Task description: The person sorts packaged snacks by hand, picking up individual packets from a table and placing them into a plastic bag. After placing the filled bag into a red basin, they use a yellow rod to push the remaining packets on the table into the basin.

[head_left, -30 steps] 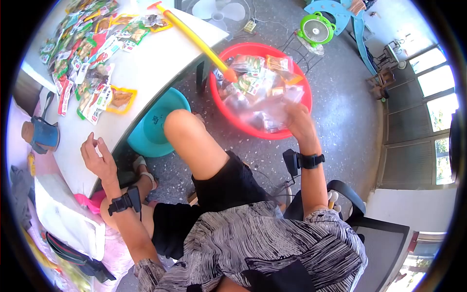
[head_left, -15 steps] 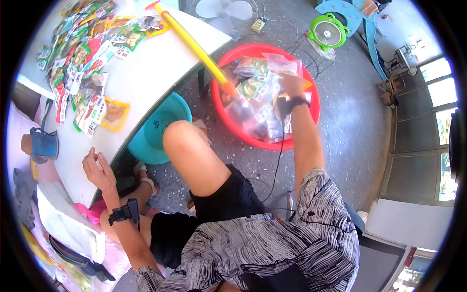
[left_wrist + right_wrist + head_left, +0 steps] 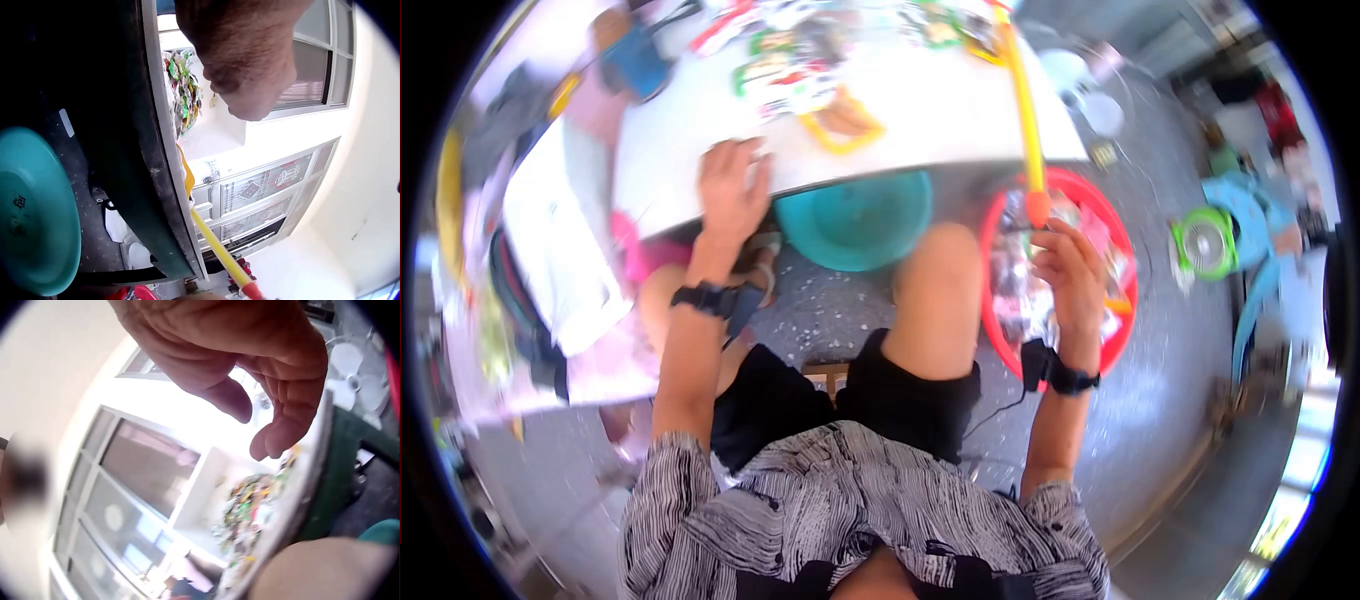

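My right hand (image 3: 1070,275) hovers over the red basin (image 3: 990,295), just below the orange end of a yellow tube (image 3: 1022,110). In the right wrist view that hand (image 3: 269,375) has bent fingers, a gap between them and the thumb, and nothing held. Packaged items in clear wrappers (image 3: 1012,270) fill the basin. At the white table's edge (image 3: 640,190), my left hand (image 3: 733,200) lies with loosely bent fingers, holding nothing; the left wrist view shows its back (image 3: 250,62). Printed packets (image 3: 785,80) and a yellow-edged packet (image 3: 843,122) are on the tabletop, beyond it.
A teal basin (image 3: 855,225) sits on the floor below the table edge, left of a bent knee (image 3: 940,290). A blue mug-like container (image 3: 635,62) stands at the table's left. Beyond the red basin are a green fan (image 3: 1203,243) and a power strip (image 3: 1104,154).
The head view has turned. My right hand held a clear package over the red basin, reached in, and is now raised and empty. The left hand has stayed by the table edge.
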The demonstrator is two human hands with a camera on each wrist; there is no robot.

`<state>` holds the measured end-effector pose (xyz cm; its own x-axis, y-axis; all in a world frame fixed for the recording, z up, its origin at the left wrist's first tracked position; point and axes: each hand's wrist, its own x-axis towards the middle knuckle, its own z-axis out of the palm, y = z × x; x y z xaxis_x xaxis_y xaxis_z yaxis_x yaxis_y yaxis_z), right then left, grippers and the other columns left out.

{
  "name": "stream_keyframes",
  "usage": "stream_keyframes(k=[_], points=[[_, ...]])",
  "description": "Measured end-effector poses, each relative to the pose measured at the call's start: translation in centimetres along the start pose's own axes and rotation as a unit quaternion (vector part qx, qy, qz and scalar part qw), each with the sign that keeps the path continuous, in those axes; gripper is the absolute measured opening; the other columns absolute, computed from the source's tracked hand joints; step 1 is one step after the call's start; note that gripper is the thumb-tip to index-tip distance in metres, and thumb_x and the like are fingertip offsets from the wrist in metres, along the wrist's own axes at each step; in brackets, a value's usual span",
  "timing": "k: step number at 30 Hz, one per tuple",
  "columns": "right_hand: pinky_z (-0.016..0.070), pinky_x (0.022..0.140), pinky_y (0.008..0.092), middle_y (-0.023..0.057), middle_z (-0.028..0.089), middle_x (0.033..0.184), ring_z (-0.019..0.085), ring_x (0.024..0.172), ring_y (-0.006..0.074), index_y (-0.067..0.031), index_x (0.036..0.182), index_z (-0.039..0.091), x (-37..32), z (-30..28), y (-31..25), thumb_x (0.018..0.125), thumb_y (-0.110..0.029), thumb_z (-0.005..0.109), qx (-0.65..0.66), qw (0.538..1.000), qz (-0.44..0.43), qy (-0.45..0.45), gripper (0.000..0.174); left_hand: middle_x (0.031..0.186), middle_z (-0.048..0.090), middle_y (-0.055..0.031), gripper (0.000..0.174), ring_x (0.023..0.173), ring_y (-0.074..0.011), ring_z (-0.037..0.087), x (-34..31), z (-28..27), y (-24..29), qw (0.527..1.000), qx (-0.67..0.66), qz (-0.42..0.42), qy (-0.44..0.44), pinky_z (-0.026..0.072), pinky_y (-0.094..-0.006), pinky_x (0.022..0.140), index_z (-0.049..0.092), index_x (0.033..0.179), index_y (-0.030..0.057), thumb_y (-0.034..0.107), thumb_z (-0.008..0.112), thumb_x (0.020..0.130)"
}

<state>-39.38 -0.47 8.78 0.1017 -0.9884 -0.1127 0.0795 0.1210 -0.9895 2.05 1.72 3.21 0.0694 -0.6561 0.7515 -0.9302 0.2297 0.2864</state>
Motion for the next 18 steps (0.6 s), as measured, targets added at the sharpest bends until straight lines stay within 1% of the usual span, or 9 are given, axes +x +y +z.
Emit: stream_keyframes(k=[3,6,9,10,13,15,16,17,18], points=[[0.052,0.059,0.0215,0.014,0.068,0.095,0.064,0.068,0.0119,0.0046,0.121,0.053,-1.0,6.4,-5.5,0.095,-0.014,0.051,-0.083,0.994,-0.049,-0.053,0.032,0.082,0.056,-0.0135,0.021,0.078,-0.0328,0.055,0.2,-0.2,-0.5,1.0,-0.009,0.002,0.017,0.0433,-0.0423,0.071,0.06,0.095,0.0031,0.006,0.065,0.075],[0.0517,0.059,0.0212,0.0144,0.068,0.096,0.064,0.068,0.012,0.0044,0.121,0.053,0.5,9.8,-5.7,0.095,-0.015,0.052,-0.046,0.994,-0.061,-0.084,0.033,0.082,0.055,-0.0129,0.019,0.08,-0.0323,0.055,0.1,-0.4,-0.6,1.0,-0.01,-0.023,-0.015,0.0436,-0.0425,0.072,0.06,0.091,0.0028,0.011,0.066,0.075],[0.0515,0.059,0.0215,0.0142,0.068,0.095,0.063,0.068,0.0113,0.0044,0.122,0.053,2.1,11.3,-3.8,0.096,-0.014,0.051,-0.078,0.99,-0.052,-0.11,0.033,0.083,0.056,-0.0126,0.017,0.081,-0.0319,0.055,-0.1,-0.3,-1.1,0.999,0.012,-0.037,-0.033,0.0438,-0.0421,0.072,0.06,0.089,0.003,0.011,0.065,0.075],[0.0509,0.059,0.0224,0.0147,0.068,0.096,0.064,0.073,0.0122,0.0049,0.124,0.052,2.8,11.5,-3.2,0.094,-0.019,0.055,-0.122,0.987,-0.056,-0.086,0.038,0.083,0.056,-0.0126,0.017,0.081,-0.0319,0.055,-0.2,-0.3,-1.2,0.998,0.005,-0.043,-0.04,0.0441,-0.042,0.072,0.061,0.089,0.0031,0.011,0.065,0.075],[0.0506,0.061,0.0232,0.0159,0.067,0.098,0.064,0.081,0.0151,0.0066,0.125,0.05,7.1,11.0,-0.4,0.092,-0.03,0.06,-0.233,0.961,-0.139,0.042,0.05,0.083,0.056,-0.0126,0.017,0.082,-0.0318,0.055,0.0,-0.6,-1.2,0.998,0.006,-0.045,-0.049,0.0441,-0.0421,0.072,0.061,0.089,0.003,0.011,0.065,0.075],[0.0518,0.069,0.0292,0.0185,0.066,0.101,0.064,0.087,0.0215,0.0074,0.128,0.047,11.3,10.3,0.3,0.087,-0.039,0.064,-0.287,0.95,-0.099,0.074,0.063,0.085,0.057,-0.013,0.018,0.081,-0.0322,0.056,0.1,-0.9,-1.1,0.997,-0.004,-0.048,-0.059,0.0443,-0.0413,0.072,0.061,0.091,0.0025,0.009,0.066,0.075],[0.0515,0.074,0.0347,0.021,0.065,0.1,0.064,0.089,0.0267,0.0046,0.13,0.046,14.6,9.8,2.4,0.088,-0.044,0.061,-0.331,0.931,-0.117,0.095,0.066,0.086,0.058,-0.0132,0.019,0.081,-0.0324,0.056,0.2,-1.0,-1.2,0.997,-0.008,-0.047,-0.062,0.0445,-0.041,0.072,0.062,0.093,0.0022,0.007,0.066,0.075],[0.0512,0.079,0.0402,0.0235,0.065,0.1,0.064,0.09,0.0318,0.0018,0.132,0.046,17.4,9.5,3.6,0.088,-0.049,0.058,-0.373,0.911,-0.132,0.116,0.068,0.085,0.058,-0.0133,0.019,0.081,-0.0323,0.056,0.2,-1.1,-1.2,0.997,-0.01,-0.046,-0.054,0.0444,-0.041,0.072,0.061,0.092,0.002,0.007,0.066,0.075],[0.0491,0.083,0.0446,0.0255,0.063,0.102,0.063,0.093,0.0366,-0.0035,0.133,0.046,17.9,11.2,2.5,0.087,-0.054,0.053,-0.467,0.867,-0.128,0.119,0.068,0.084,0.057,-0.0133,0.019,0.08,-0.0323,0.056,0.2,-1.1,-1.3,0.998,-0.011,-0.043,-0.048,0.0443,-0.0411,0.072,0.061,0.092,0.0018,0.007,0.066,0.075]])
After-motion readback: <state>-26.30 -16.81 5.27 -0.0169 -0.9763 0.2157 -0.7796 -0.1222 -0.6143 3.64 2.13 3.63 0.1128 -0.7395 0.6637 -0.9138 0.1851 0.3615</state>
